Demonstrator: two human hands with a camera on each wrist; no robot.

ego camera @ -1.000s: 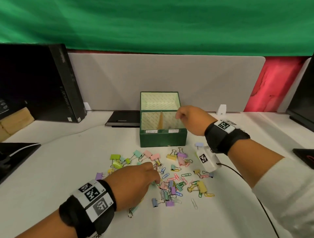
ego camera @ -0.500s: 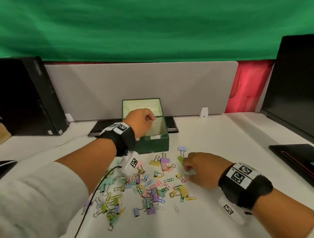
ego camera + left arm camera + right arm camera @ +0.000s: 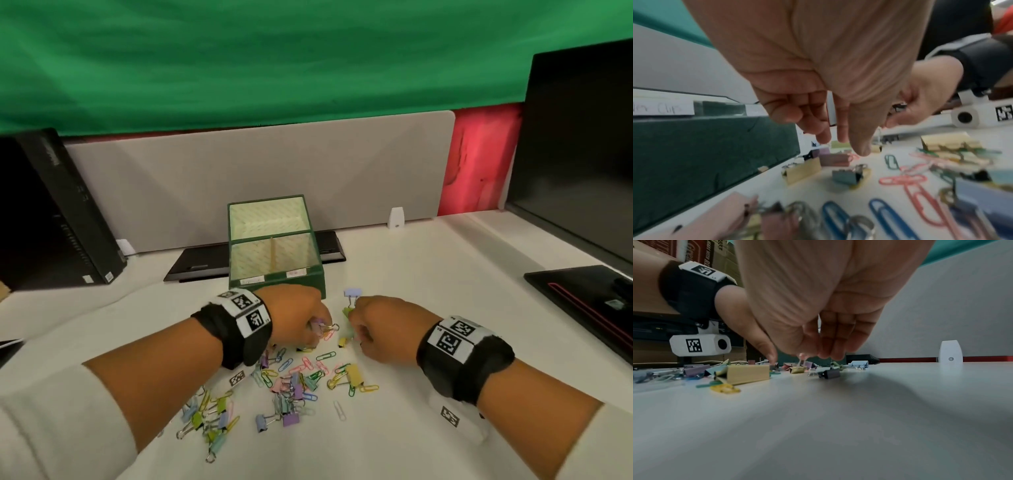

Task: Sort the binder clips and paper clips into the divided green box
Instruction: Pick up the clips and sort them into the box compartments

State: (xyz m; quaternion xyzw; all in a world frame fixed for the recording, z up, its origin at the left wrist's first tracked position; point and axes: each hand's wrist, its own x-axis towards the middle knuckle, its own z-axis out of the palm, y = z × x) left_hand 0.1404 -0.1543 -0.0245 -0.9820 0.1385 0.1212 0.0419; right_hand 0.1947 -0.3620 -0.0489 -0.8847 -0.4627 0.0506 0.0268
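The green box (image 3: 318,270) stands open at the back of the desk, split by a tan divider (image 3: 272,254) and labelled on its front rim. Colourful binder clips and paper clips (image 3: 298,380) lie scattered in front of it. My left hand (image 3: 317,330) reaches down just before the box wall (image 3: 705,146), thumb and fingers apart, fingertips (image 3: 824,139) right above a purple binder clip (image 3: 833,160). My right hand (image 3: 352,325) is beside it. In the right wrist view, its fingers (image 3: 830,352) and thumb pinch the wire handle of a small yellow binder clip (image 3: 797,370).
A lilac binder clip (image 3: 352,293) lies just beyond my right hand. A flat black device (image 3: 198,267) sits behind the box, with a black tower (image 3: 61,212) at left. A monitor (image 3: 579,144) and black pad (image 3: 582,301) are at right, a white stub (image 3: 395,217) by the grey partition.
My left hand has come down from over the box to the clips. The right hand has stayed at the pile's far edge and closed on a clip.
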